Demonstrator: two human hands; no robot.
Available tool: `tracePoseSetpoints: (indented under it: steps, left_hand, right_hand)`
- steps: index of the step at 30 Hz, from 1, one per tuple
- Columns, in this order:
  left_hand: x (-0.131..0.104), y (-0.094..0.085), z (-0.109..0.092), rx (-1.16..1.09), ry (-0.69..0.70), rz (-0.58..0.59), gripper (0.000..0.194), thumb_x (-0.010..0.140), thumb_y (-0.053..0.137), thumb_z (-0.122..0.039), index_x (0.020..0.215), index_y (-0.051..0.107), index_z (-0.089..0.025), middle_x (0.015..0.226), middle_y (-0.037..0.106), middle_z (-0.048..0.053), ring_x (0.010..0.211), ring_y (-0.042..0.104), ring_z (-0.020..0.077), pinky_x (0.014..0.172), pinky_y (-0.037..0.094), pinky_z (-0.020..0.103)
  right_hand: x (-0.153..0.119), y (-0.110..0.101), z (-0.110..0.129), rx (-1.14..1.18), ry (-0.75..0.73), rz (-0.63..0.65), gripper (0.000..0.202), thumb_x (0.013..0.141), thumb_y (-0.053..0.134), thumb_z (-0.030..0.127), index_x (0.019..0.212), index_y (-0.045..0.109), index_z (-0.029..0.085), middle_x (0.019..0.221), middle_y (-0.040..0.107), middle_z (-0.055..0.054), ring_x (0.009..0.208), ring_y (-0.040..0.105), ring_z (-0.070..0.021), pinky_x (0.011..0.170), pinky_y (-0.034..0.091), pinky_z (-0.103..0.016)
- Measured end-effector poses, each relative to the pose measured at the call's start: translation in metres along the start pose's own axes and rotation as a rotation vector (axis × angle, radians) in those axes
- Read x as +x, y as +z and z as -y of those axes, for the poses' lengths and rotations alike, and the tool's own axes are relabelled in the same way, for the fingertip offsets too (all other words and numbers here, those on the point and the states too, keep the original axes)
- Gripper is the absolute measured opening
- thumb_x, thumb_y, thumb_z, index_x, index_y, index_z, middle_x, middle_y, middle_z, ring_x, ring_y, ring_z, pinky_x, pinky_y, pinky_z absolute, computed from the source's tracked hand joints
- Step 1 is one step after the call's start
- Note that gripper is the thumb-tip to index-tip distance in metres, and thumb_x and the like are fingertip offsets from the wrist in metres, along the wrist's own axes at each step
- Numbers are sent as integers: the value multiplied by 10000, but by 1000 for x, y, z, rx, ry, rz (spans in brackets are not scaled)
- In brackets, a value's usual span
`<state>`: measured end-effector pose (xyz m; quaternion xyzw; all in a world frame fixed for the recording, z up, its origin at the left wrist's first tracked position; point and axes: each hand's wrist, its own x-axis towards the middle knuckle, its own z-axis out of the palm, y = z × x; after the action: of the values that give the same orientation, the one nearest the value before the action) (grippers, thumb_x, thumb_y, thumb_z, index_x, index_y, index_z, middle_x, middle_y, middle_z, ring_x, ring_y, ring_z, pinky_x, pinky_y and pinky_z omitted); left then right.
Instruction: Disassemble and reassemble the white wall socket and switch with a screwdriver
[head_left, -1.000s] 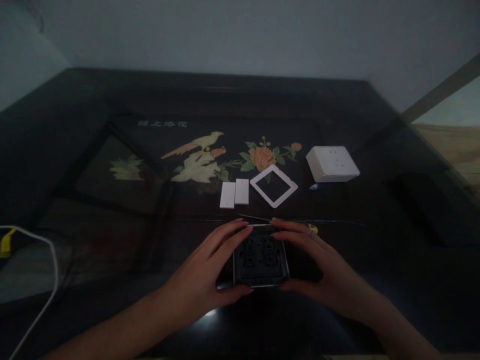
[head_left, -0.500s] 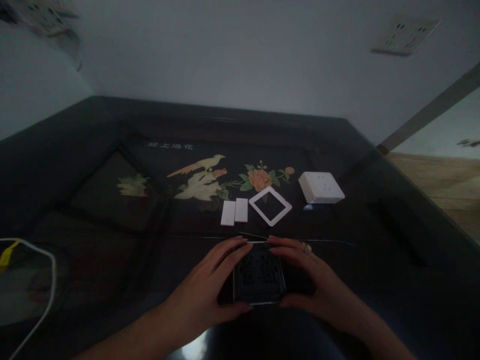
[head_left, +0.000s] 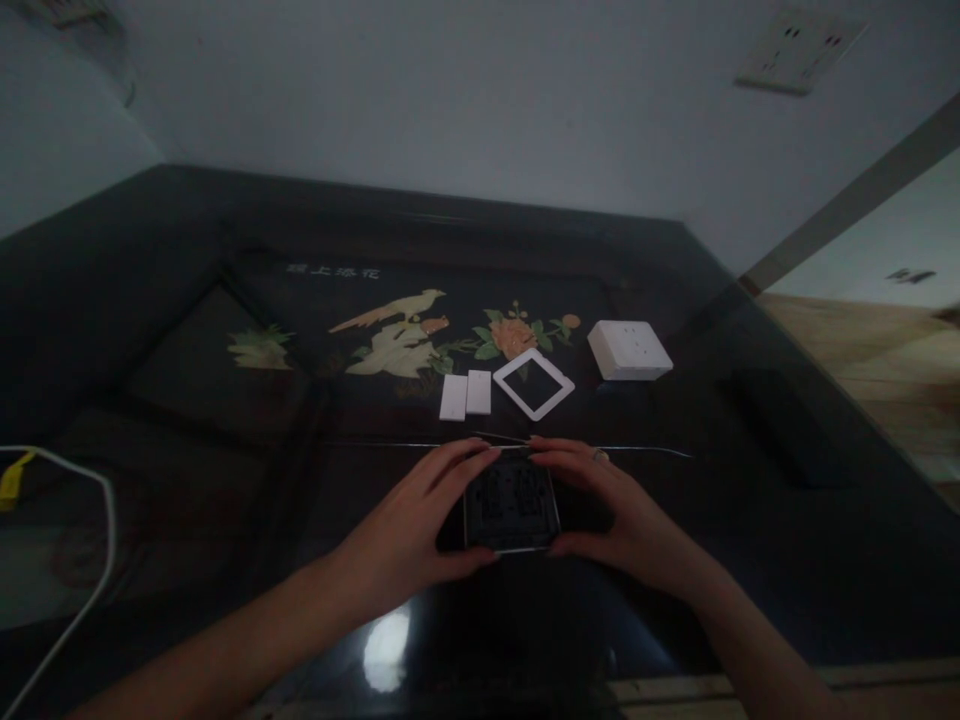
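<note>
A square wall switch base [head_left: 512, 500], dark inside with a thin light rim, lies flat on or just over the black table, between my two hands. My left hand [head_left: 427, 515] grips its left side, fingers at the far edge and thumb at the near edge. On the right side my right hand [head_left: 600, 500] does the same, a ring on one finger. Just beyond them a thin rod [head_left: 501, 437] lies near my fingertips. Farther back are two white switch rockers [head_left: 453, 397] side by side and a white square frame [head_left: 534, 384] turned cornerwise.
A white socket box [head_left: 630, 350] stands at the right on the glossy black table [head_left: 465, 215], which has inlaid bird and flower pictures. At the left runs a white cable [head_left: 111, 520] with a yellow tag [head_left: 12, 482]. Wall sockets [head_left: 799, 50] are mounted behind.
The whole scene sits slightly higher in the picture as the head view tilts down. Both hands keep their grip on the switch base.
</note>
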<state>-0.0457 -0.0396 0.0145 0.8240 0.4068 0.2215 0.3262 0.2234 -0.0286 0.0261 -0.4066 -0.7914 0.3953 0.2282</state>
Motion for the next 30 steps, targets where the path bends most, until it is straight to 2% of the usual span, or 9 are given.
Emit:
tracePoseSetpoints:
  steps: [8,11,14,17,20,22,25,30]
  left_hand:
    - [0,0,2,15,35,1,893,758,780,-249,1485,271,-343,1483,398,115,1341,468,325,1081,443,576]
    - [0,-1,2,14,27,-3,919,735,810,-276,1488,285,-328,1521,358,121,1379,427,327,1097,433,564]
    - [0,-3,-2,16,63,-87,739,797,749,-253,1437,380,-286,1474,431,118,1337,477,297,1073,471,519]
    - [3,-7,-6,17,169,-212,416,904,584,-158,1305,514,-243,1286,588,88,1192,581,222,1006,528,427]
    - [7,-11,-5,29,260,-304,286,929,496,-89,1166,600,-210,1120,654,69,1064,625,184,922,556,358]
    - [9,-13,-1,44,274,-338,263,927,486,-81,1112,630,-200,1074,669,70,1019,636,182,886,561,345]
    - [11,-14,4,66,260,-351,246,926,484,-96,1077,653,-191,1063,681,78,1001,642,192,869,561,353]
    - [12,-15,5,117,273,-342,255,928,462,-97,1059,661,-187,1046,698,83,979,649,196,845,565,364]
  right_hand:
    - [-2,-6,5,-29,13,10,638,753,805,387,1322,527,308,1462,494,-105,1351,489,-283,1080,447,-535]
    - [9,-19,13,-127,-47,-69,428,856,709,349,1261,583,292,1382,565,-89,1282,554,-250,1057,473,-487]
    - [45,-30,28,-283,-125,-149,213,929,605,269,1134,647,229,1189,671,-80,1126,642,-208,969,531,-401]
    - [105,-27,40,-514,-92,-50,183,958,554,216,1107,656,186,1088,710,-64,967,675,-162,877,556,-322]
    - [168,-8,43,-617,-91,21,198,938,603,243,1112,654,163,1091,702,-65,1000,662,-185,930,534,-377]
    - [199,8,43,-697,-79,73,306,941,609,329,1199,607,164,1201,645,-83,1032,651,-218,878,553,-443]
    - [224,29,46,-815,-53,113,355,943,604,353,1251,578,179,1264,609,-95,1059,637,-231,873,555,-452]
    - [235,49,56,-947,20,132,356,942,605,349,1251,578,176,1259,612,-95,1056,638,-230,875,554,-449]
